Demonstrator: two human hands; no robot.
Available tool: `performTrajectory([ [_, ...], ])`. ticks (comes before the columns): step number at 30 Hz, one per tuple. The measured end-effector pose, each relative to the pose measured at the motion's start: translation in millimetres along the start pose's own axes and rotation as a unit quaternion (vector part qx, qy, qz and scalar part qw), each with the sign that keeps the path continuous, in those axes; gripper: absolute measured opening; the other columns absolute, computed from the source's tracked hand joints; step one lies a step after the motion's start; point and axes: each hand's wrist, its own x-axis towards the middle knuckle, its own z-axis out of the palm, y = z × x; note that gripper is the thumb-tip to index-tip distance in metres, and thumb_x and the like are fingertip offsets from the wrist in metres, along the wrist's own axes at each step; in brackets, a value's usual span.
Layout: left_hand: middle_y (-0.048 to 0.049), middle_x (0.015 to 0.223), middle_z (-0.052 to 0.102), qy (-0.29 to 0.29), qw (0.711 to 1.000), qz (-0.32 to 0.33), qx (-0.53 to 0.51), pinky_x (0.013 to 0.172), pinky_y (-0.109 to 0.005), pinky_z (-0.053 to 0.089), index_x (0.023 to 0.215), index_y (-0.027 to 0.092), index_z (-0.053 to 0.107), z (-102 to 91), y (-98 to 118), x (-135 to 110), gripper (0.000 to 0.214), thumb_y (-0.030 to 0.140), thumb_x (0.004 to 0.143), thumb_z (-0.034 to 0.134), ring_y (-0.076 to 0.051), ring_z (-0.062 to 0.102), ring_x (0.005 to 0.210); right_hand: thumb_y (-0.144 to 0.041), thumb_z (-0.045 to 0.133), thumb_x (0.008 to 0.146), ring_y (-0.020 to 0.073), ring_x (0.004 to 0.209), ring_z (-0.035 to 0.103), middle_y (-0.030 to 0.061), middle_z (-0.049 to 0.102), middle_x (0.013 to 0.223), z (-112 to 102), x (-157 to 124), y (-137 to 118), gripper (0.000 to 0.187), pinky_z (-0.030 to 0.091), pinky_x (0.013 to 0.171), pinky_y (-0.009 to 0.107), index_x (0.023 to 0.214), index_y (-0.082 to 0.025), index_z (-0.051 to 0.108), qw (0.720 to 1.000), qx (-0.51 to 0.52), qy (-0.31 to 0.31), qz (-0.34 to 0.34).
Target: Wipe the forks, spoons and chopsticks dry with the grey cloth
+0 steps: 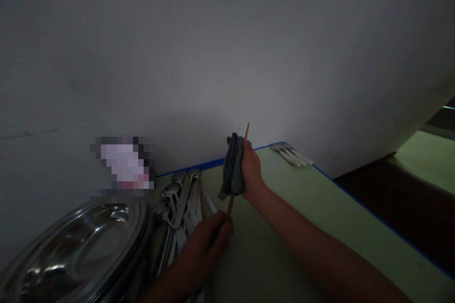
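My left hand (209, 241) is closed around the lower end of a thin wooden chopstick (230, 206), which slants upward in front of me. Higher up, my right hand (251, 168) grips a folded dark checked cloth (232, 165) wrapped about the chopstick, and the tip pokes out above the fingers. Just beyond my left hand lies a pile of metal spoons (176, 189) and other cutlery, with another wooden stick (202, 199) among them. Past my right hand, several forks (291, 154) with pale handles rest together near the table's far corner.
A stack of shiny metal plates (88, 246) stands at the left. Behind it is a blurred-out pale object (124, 163). The pale green table (284, 199) has a blue edge and meets a grey wall (227, 57). Another pale surface (426, 156) shows at the far right.
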Motion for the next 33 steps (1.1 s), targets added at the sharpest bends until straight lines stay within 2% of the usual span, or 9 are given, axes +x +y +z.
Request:
performTrajectory([
  [5,0.0016,0.068,0.055,-0.033,0.999,0.029,0.028,0.061,-0.022,0.039,0.074,0.019,0.052,1.2,4.9,-3.9,0.030,0.035,0.091,0.033,-0.013,0.054,0.064,-0.050,0.047,0.078,0.0097,0.043,0.048,-0.0059,0.053,0.051,-8.1,11.6,-28.9,0.031,0.041,0.043,0.022,0.080,-0.020,0.056,0.999,0.018,0.013,-0.032],
  [9,0.0010,0.070,0.057,-0.015,0.997,0.063,0.052,0.067,-0.022,0.039,0.074,0.020,0.055,2.7,5.7,-7.9,0.032,0.031,0.092,0.031,-0.013,0.054,0.068,-0.054,0.049,0.076,0.0089,0.041,0.046,-0.0058,0.052,0.049,-13.6,10.4,-52.1,0.036,0.037,0.041,0.021,0.077,-0.019,0.058,0.991,-0.062,-0.095,-0.075],
  [11,0.0009,0.069,0.057,-0.006,0.996,0.067,0.063,0.066,-0.022,0.038,0.074,0.020,0.055,3.3,4.4,-11.0,0.031,0.030,0.092,0.032,-0.013,0.053,0.066,-0.050,0.052,0.076,0.0093,0.047,0.049,-0.0053,0.055,0.053,-16.0,5.3,-61.7,0.032,0.039,0.046,0.021,0.074,-0.019,0.060,0.966,-0.143,-0.177,-0.121],
  [14,0.0001,0.071,0.055,0.033,0.997,0.052,0.049,0.065,-0.023,0.038,0.078,0.019,0.054,4.3,1.3,-16.7,0.027,0.032,0.091,0.033,-0.014,0.051,0.067,-0.040,0.058,0.073,0.0104,0.056,0.053,-0.0041,0.061,0.060,-20.2,-4.8,-74.5,0.024,0.040,0.052,0.022,0.067,-0.018,0.063,0.891,-0.274,-0.334,-0.141],
  [18,0.0011,0.063,0.049,0.100,0.993,0.026,-0.049,0.057,-0.022,0.037,0.072,0.019,0.047,6.3,-2.6,-18.7,0.035,0.041,0.092,0.029,-0.013,0.044,0.059,-0.028,0.065,0.066,0.0099,0.048,0.051,-0.0045,0.061,0.052,-25.7,-15.4,-87.9,0.014,0.035,0.045,0.020,0.057,-0.019,0.065,0.746,-0.418,-0.510,-0.099],
  [23,0.0033,0.057,0.040,0.134,0.980,0.002,-0.148,0.048,-0.022,0.034,0.066,0.020,0.042,7.3,-1.9,-12.5,0.042,0.050,0.090,0.025,-0.012,0.038,0.051,-0.027,0.065,0.065,0.0087,0.042,0.050,-0.0061,0.059,0.046,-25.0,-23.6,-88.1,0.012,0.032,0.040,0.018,0.056,-0.019,0.067,0.677,-0.464,-0.569,-0.051],
  [25,0.0032,0.056,0.041,0.130,0.982,0.007,-0.135,0.049,-0.022,0.034,0.066,0.020,0.043,6.8,-0.6,-11.3,0.042,0.051,0.089,0.025,-0.012,0.039,0.051,-0.028,0.062,0.069,0.0086,0.043,0.049,-0.0052,0.061,0.049,-22.2,-26.3,-82.1,0.013,0.032,0.042,0.019,0.063,-0.020,0.069,0.631,-0.507,-0.586,-0.053],
  [30,0.0031,0.054,0.042,0.127,0.991,0.011,-0.050,0.049,-0.023,0.031,0.063,0.018,0.045,6.4,-0.8,-9.7,0.041,0.046,0.089,0.030,-0.012,0.041,0.051,-0.042,0.049,0.079,0.0128,0.059,0.054,0.0041,0.067,0.073,-14.6,-27.5,-69.6,0.034,0.035,0.052,0.023,0.090,-0.017,0.068,0.472,-0.593,-0.650,-0.053],
  [33,0.0045,0.050,0.039,0.132,0.990,0.013,-0.052,0.046,-0.022,0.029,0.059,0.019,0.043,6.4,-1.4,-7.4,0.041,0.044,0.089,0.030,-0.011,0.040,0.047,-0.048,0.041,0.082,0.0136,0.067,0.054,0.0061,0.065,0.081,-13.9,-22.5,-72.0,0.044,0.037,0.057,0.023,0.098,-0.014,0.064,0.442,-0.601,-0.665,-0.031],
])
